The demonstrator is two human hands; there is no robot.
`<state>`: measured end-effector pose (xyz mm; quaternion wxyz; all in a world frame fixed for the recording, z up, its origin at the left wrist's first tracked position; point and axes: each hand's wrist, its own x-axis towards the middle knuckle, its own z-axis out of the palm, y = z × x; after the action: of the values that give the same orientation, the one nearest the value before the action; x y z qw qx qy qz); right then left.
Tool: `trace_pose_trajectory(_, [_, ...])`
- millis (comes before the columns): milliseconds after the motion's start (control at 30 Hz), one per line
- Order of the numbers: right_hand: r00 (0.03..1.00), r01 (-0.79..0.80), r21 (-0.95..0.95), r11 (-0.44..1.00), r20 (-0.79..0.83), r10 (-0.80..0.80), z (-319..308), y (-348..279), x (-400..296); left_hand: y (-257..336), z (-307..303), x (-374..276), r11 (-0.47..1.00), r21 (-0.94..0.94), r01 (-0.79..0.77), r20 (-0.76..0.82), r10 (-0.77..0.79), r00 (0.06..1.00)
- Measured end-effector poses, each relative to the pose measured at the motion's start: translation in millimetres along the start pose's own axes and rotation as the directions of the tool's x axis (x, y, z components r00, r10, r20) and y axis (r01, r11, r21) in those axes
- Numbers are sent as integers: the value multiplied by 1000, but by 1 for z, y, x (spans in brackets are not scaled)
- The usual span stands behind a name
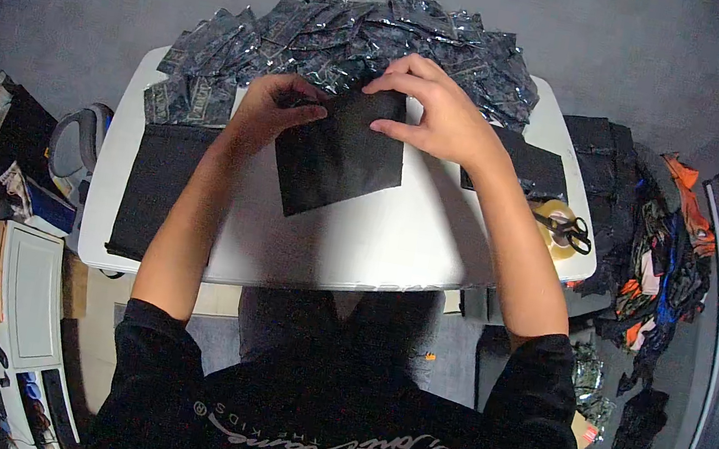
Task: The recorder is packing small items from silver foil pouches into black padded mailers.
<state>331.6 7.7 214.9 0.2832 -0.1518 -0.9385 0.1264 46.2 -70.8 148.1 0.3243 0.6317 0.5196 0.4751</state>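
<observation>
A flat black rectangular piece (348, 159), perhaps folded cloth, lies slightly tilted over the white table, under both my hands. My left hand (279, 107) has its thumb and fingers around the piece's upper left edge; part of the grip is hidden. At the upper right edge, my right hand (437, 110) is spread, with index fingertip and thumb apart and both touching or just over the piece. Just beyond my fingers rises a heap of shiny clear-wrapped dark packets (361, 34). Left of my left forearm is a stack of black fabric (161, 186).
The white table (355, 252) has rounded corners. Black scissors (566, 230) lie on a roll of tape (550, 244) at right, near dark wrapped material (527, 166). Orange and black cloth (669, 273) is piled beyond the table. A white cabinet (31, 292) stands at left.
</observation>
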Motion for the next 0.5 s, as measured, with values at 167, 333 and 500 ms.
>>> trace_pose_trajectory(167, [999,-33,60,998,-11,33,9,15,-6,-14,1,3,990,-125,-60,-3,60,998])
trace_pose_trajectory(333, [995,-35,93,995,-89,43,12,16,-11,4,4,3,990,-116,-84,53,91,994])
trace_pose_trajectory(500, [999,-31,120,992,-19,34,10,13,0,0,-14,6,975,-179,-130,126,153,980])
